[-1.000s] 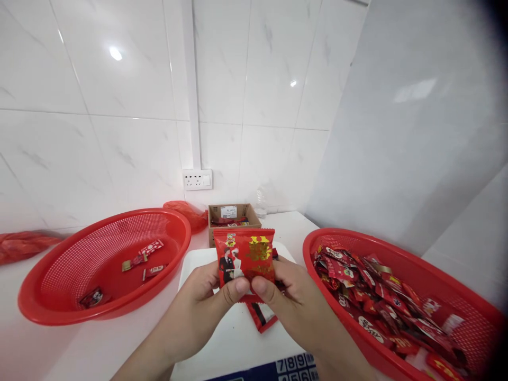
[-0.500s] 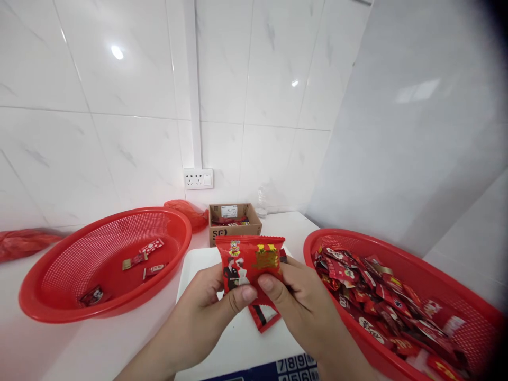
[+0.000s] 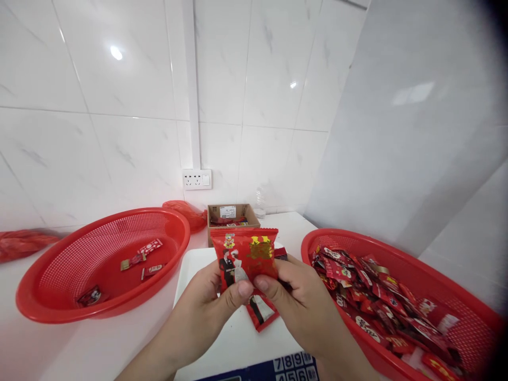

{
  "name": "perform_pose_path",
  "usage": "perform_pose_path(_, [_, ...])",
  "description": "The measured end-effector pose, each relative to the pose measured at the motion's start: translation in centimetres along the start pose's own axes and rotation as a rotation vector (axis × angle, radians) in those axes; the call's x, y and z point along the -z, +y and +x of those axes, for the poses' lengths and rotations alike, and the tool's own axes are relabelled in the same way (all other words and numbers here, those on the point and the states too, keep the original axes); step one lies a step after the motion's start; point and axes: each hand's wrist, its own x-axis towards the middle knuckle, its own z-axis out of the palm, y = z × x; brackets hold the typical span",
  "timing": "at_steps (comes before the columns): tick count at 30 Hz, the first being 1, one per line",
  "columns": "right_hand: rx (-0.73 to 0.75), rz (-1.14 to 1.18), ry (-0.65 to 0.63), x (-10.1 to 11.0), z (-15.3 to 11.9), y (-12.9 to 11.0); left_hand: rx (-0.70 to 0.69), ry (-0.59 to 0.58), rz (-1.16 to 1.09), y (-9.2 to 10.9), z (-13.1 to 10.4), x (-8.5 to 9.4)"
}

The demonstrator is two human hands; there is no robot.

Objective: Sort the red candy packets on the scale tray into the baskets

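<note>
Between my two hands, a red candy packet (image 3: 244, 254) printted with a bride and groom is held up over the white pan of a weighing scale (image 3: 222, 338). My left hand (image 3: 210, 304) closes on its left side, thumb across the front. On the right side, my right hand (image 3: 296, 296) grips it the same way, thumbs nearly meeting at the lower edge. A second red packet (image 3: 264, 316) with a black-and-white print shows below the thumbs, partly hidden. Behind my right fingers a dark red wrapper (image 3: 281, 253) peeks out; which hand holds it is unclear.
At left stands a red basket (image 3: 51, 312) with several wrapped sweets. Another red basket (image 3: 317, 235), heaped with packets, is at right. A cardboard box (image 3: 254, 222) holding packets and a clear plastic bottle (image 3: 260, 203) stand near the wall, beside a red plastic bag (image 3: 186, 214).
The front packet has been raised and tilted back slightly in my hands, and more of the packet below shows. The view has shifted a little; both hands keep their grip.
</note>
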Motion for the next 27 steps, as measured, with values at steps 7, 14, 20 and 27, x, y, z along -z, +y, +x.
perform_pose_path(7, [-0.072, 0.097, -0.06, -0.1, 0.3, 0.1, 0.064, -0.014, 0.017, -0.2, -0.2, 0.7])
perform_pose_path(14, [-0.035, -0.02, 0.058, 0.0, 0.1, 0.1, 0.092, -0.043, 0.03, 0.0, 0.0, 1.0])
perform_pose_path(20, [-0.027, -0.134, 0.142, 0.0, -0.1, 0.3, 0.026, -0.079, 0.028, 0.1, 0.0, 1.0])
perform_pose_path(27, [-0.139, -0.142, -0.036, -0.3, 0.6, 0.4, -0.011, 0.16, -0.011, -0.3, 0.2, 1.3])
